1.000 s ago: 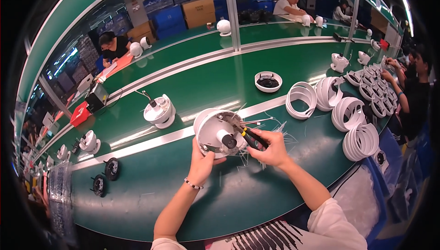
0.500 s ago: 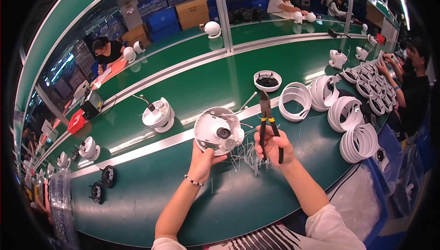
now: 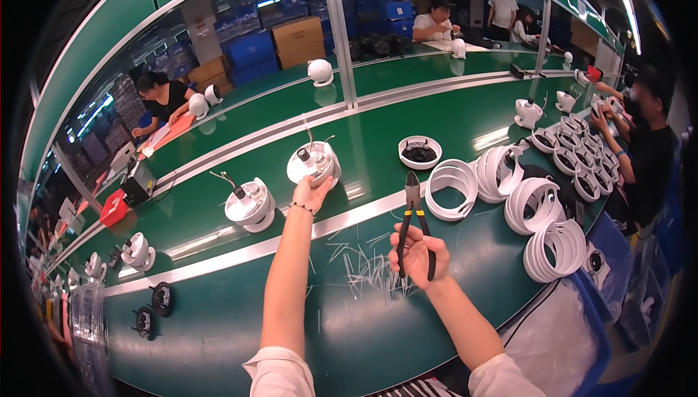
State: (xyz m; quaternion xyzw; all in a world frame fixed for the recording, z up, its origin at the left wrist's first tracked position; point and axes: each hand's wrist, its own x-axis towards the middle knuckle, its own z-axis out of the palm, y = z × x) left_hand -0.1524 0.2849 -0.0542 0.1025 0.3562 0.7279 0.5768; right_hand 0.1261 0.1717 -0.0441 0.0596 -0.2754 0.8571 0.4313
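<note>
My left hand (image 3: 313,195) reaches far forward, its fingers closed on the near side of a white dome-camera housing (image 3: 326,166) with a black lens and loose wires on top. That housing is at the green conveyor belt, to the right of a similar white housing (image 3: 249,206). My right hand (image 3: 420,257) grips a pair of pliers (image 3: 412,197), jaws pointing up and black-and-yellow handles spread apart. Beneath and left of the pliers, thin clipped cable-tie-like strips (image 3: 363,270) lie scattered over the green worktop (image 3: 240,324).
White rings (image 3: 452,190) stand in stacks at the right, with a white ring holding a black part (image 3: 419,153) behind. Two black round parts (image 3: 162,299) lie at left. Across the belt (image 3: 378,124), a metal post (image 3: 339,33) rises. Other people work at the far side and right.
My left hand has carried the white housing away from me, from over the worktop's edge to the belt. The right hand with the pliers has shifted slightly nearer. The view has turned somewhat.
</note>
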